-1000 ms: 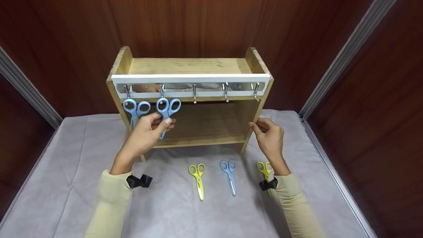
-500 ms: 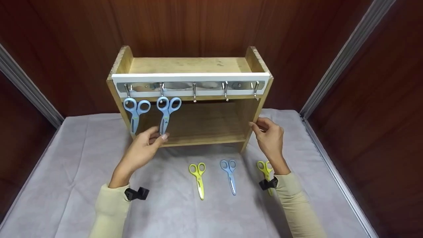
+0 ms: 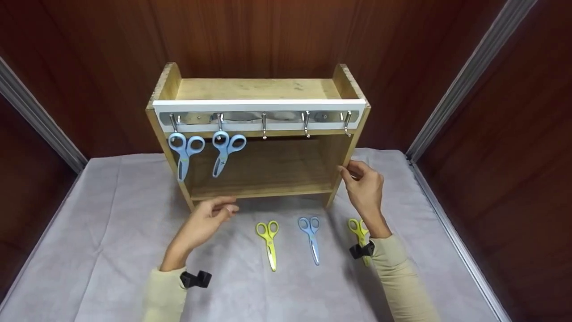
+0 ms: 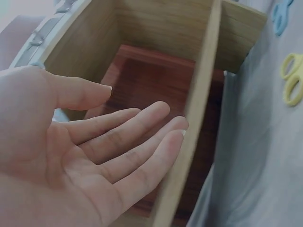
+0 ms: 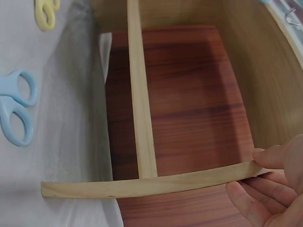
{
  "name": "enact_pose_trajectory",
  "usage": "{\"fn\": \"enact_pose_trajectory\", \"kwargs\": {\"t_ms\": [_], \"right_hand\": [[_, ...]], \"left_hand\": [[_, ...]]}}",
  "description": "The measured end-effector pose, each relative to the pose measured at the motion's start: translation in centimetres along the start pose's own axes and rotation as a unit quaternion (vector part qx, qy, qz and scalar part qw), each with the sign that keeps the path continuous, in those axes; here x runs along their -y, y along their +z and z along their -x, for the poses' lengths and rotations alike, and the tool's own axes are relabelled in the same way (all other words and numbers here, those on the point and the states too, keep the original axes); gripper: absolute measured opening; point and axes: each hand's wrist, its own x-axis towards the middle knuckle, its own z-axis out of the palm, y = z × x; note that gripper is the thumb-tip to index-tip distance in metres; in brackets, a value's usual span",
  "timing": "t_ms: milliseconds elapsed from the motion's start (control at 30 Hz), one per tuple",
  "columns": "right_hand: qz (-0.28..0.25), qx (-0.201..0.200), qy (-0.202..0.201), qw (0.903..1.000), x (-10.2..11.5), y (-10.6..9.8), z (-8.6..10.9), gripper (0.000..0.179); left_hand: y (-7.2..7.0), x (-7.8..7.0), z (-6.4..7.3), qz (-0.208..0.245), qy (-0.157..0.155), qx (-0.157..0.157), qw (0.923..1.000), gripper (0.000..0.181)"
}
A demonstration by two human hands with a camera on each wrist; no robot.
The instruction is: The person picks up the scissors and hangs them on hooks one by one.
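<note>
Prob. betw. hangs: blue scissors [image 3: 183, 154] on 2 leftmost hooks [image 3: 220, 120], L hand [image 3: 203, 226] empty, relaxed, nr leftmost yellow scissors [image 3: 270, 243] on cloth [image 3: 232, 286], R hand [image 3: 365, 185] pinching wooden side panel [image 3: 351, 145]; next likely needs L pinching those yellows.

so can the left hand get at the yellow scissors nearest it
Probably yes: the left hand holds nothing, its fingers are open, and in the head view only grey cloth shows between it and those yellow scissors.
</note>
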Motion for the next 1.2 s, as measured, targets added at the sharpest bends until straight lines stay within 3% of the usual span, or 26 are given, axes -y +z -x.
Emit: {"fn": "enact_pose_trajectory", "kwargs": {"t_ms": [267, 600, 767, 1067, 1133, 1200], "right_hand": [[0.004, 0.003, 0.0, 1.0, 0.3, 0.0, 0.2, 0.022], [0.014, -0.012, -0.006, 0.9998, 0.5, 0.4, 0.4, 0.02], [0.016, -0.012, -0.004, 0.9998, 0.6, 0.4, 0.4, 0.021], [0.018, -0.011, -0.003, 0.9998, 0.6, 0.4, 0.4, 0.022], [0.015, -0.01, -0.003, 0.9998, 0.6, 0.4, 0.4, 0.022], [0.012, -0.012, -0.003, 0.9999, 0.6, 0.5, 0.4, 0.022]], "left_hand": [[2.9, 0.8, 0.1, -0.064, -0.006, -0.028, 0.9975, 0.036], [4.4, 1.2, 0.3, -0.071, -0.005, -0.024, 0.9972, 0.04], [5.4, 1.7, 0.2, -0.11, -0.001, -0.038, 0.9932, 0.042], [8.4, 2.8, 0.1, -0.21, 0.041, -0.09, 0.9728, 0.04], [9.3, 3.1, 0.2, -0.248, 0.06, -0.109, 0.9608, 0.033], [10.4, 3.5, 0.3, -0.3, 0.084, -0.131, 0.9412, 0.029]]}}
